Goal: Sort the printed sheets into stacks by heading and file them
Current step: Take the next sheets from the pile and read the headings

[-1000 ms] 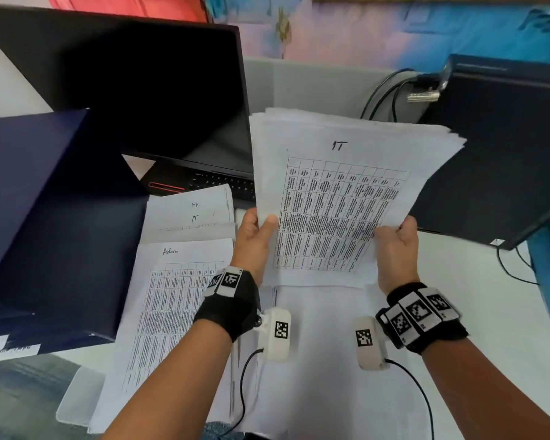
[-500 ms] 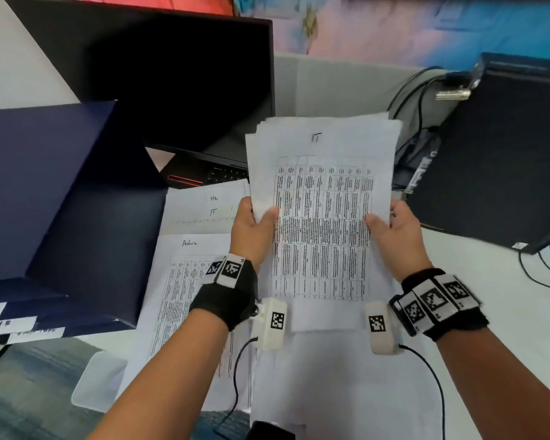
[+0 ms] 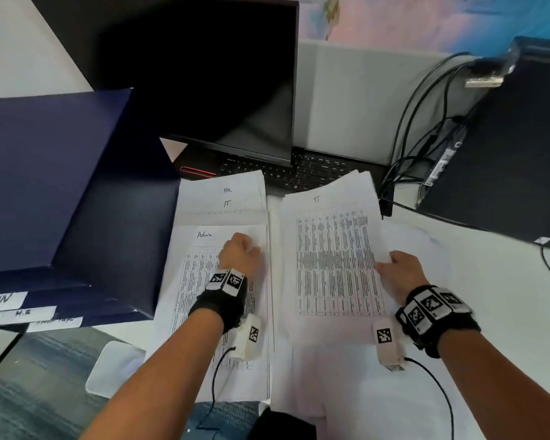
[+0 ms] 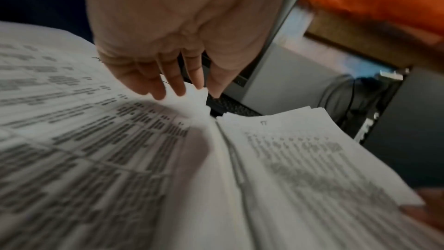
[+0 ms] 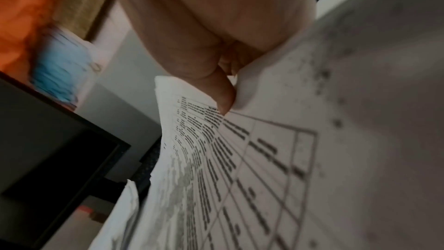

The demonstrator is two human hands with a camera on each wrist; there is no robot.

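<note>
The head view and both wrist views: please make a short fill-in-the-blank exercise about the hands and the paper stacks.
1. The right hand holds the stack headed ____.
2. The left hand hovers over the sheet headed ____.
3. Behind the papers stands an open ____, screen dark.
4. The dark blue folders lie on the person's ____ side.

Missing words: IT; Admin; laptop; left

A white desk (image 3: pixel 489 281) fills the lower frame; on it, at centre, lie printed sheets (image 3: pixel 223 312) in overlapping stacks; at upper centre an open black laptop (image 3: pixel 235 122); at left dark blue folders (image 3: pixel 61 185); at right a black computer case (image 3: pixel 505 160) with cables (image 3: pixel 410 122).
</note>
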